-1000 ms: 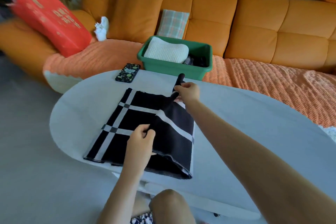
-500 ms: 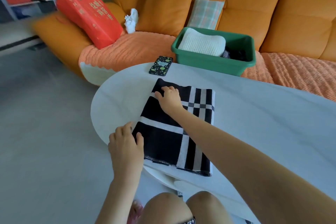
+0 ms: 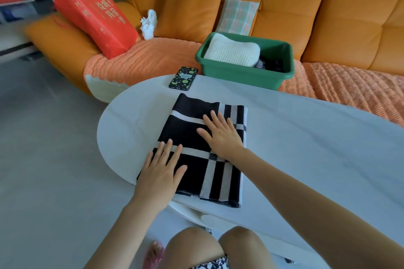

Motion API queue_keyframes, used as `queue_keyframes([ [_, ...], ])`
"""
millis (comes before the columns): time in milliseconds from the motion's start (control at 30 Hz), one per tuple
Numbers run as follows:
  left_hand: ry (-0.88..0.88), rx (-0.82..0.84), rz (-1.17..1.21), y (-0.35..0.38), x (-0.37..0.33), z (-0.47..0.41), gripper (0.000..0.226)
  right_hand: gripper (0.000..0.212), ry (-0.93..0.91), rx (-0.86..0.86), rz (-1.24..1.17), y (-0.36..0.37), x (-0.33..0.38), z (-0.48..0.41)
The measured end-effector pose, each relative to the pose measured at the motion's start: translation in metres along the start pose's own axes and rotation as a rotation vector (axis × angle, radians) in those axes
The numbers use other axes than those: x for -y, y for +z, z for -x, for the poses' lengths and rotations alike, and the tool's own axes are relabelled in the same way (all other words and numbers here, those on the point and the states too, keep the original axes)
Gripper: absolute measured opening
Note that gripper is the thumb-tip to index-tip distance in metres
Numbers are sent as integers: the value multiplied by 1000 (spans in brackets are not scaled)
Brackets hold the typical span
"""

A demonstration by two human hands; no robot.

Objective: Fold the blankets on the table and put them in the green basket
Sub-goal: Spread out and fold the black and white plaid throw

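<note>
Blanket (image 3: 196,137) lies folded under left hand (image 3: 160,173) and right hand (image 3: 222,134), both flat.

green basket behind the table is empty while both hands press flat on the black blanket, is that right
No. The head view shows the basket is not empty: a folded white blanket lies in it, with dark cloth beside it. The left hand and right hand do press flat on the black blanket.
</note>
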State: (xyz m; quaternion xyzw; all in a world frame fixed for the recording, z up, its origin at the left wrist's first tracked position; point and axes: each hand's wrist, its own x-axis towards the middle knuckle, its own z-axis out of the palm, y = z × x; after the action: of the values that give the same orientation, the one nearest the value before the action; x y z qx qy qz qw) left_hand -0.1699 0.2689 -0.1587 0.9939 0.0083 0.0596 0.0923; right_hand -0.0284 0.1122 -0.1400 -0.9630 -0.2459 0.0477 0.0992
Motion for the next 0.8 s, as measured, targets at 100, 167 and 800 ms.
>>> queue_keyframes([
  [100, -17, 13, 8, -10, -2, -5, 101, 66, 70, -54, 6, -10, -23, 1],
  [167, -16, 19, 17, -8, -2, -4, 93, 66, 110, -30, 5, -8, -37, 7],
  [800, 52, 109, 52, -5, -8, 6, 88, 70, 106, 54, -39, -4, -51, 28],
])
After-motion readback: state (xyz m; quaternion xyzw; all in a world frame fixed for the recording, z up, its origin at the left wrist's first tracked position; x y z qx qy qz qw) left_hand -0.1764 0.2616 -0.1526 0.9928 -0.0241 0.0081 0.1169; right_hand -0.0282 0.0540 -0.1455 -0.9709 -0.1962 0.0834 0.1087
